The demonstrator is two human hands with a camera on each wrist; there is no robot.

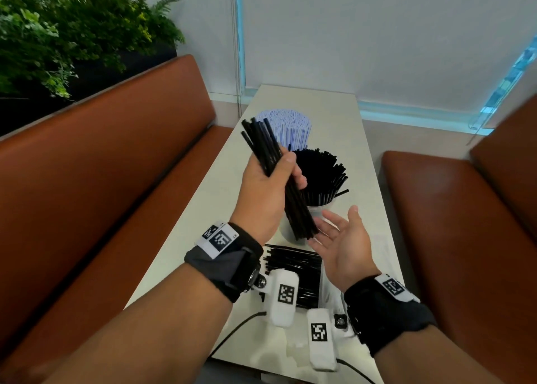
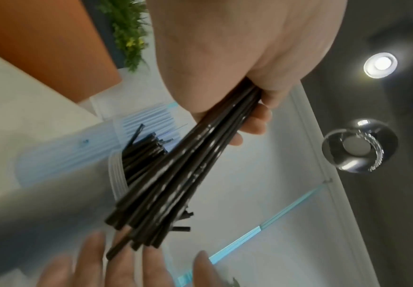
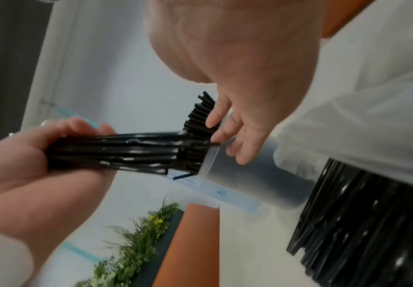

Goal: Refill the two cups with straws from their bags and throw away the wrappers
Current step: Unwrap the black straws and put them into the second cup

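My left hand (image 1: 271, 177) grips a bundle of black straws (image 1: 263, 142) (image 2: 176, 174) (image 3: 117, 153), tilted above the table (image 1: 209, 203). My right hand (image 1: 338, 235) is open, palm up, with its fingers (image 2: 127, 260) just under the bundle's lower ends. Behind them stands a translucent cup (image 1: 319, 209) (image 3: 249, 174) packed with black straws (image 1: 322, 174). Farther back a second cup holds white and blue straws (image 1: 290, 128). A clear bag with more black straws (image 1: 296, 270) (image 3: 362, 219) lies flat on the table near me.
Brown leather benches (image 1: 101, 180) (image 1: 465, 223) flank the narrow white table. Green plants (image 1: 58, 35) stand behind the left bench. A white wall and a glass panel with a blue edge (image 1: 505, 78) close off the far end. Clear plastic wrapping (image 3: 372, 97) lies near my right wrist.
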